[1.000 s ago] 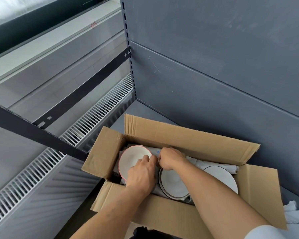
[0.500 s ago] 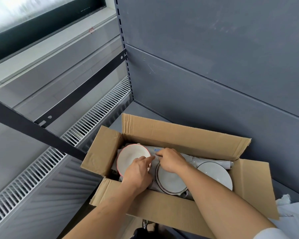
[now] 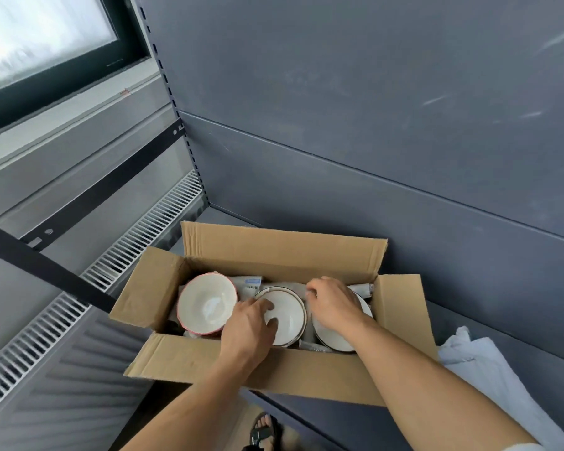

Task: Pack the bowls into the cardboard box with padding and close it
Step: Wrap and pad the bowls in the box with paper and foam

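Note:
An open cardboard box (image 3: 284, 372) stands on a dark grey shelf with all flaps up. Three white bowls sit side by side in it: a red-rimmed bowl (image 3: 205, 304) at the left, a dark-rimmed bowl (image 3: 288, 307) in the middle, and a third bowl (image 3: 332, 341) at the right, mostly under my right forearm. Newspaper padding (image 3: 251, 283) lies behind and between them. My left hand (image 3: 249, 327) rests on the near left edge of the middle bowl, fingers spread inside it. My right hand (image 3: 331, 302) lies over the right bowl, fingers curled at the padding between the bowls.
White paper sheets (image 3: 489, 379) lie on the shelf right of the box. The grey back panel (image 3: 372, 157) rises close behind the box. A black shelf bracket (image 3: 46, 268) crosses at the left above a radiator grille (image 3: 79, 301). A sandalled foot (image 3: 264, 431) shows below.
My right hand has moved right, from the gap left of the middle bowl to over the right bowl. My left hand has shifted onto the middle bowl. The view has tilted.

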`<action>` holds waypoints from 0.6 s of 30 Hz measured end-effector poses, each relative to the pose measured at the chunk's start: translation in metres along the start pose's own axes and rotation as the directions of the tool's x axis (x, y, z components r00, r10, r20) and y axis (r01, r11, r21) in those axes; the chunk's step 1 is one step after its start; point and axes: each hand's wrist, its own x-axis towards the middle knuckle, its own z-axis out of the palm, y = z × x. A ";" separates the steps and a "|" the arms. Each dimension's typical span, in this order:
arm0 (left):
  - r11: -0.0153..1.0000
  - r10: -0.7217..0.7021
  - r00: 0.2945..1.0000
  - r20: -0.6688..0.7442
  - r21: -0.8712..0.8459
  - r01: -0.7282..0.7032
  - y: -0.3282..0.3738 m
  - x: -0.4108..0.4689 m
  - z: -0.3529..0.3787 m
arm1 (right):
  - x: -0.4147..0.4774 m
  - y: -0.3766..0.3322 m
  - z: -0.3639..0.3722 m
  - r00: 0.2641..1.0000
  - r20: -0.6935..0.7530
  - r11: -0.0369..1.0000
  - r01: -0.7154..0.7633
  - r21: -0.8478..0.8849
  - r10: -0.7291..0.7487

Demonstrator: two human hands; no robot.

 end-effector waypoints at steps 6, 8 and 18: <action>0.997 0.072 0.992 0.102 0.019 -0.075 0.070 -0.019 0.033 | -0.058 0.057 -0.024 0.995 -0.102 0.999 -0.007 -0.047 0.002; 0.993 0.108 0.985 0.133 0.040 -0.114 0.095 -0.027 0.048 | -0.079 0.079 -0.033 0.990 -0.137 0.999 -0.019 -0.032 0.014; 0.929 0.320 0.887 0.334 0.074 -0.363 0.191 -0.073 0.125 | -0.169 0.207 -0.044 0.910 -0.286 0.952 -0.269 0.144 0.300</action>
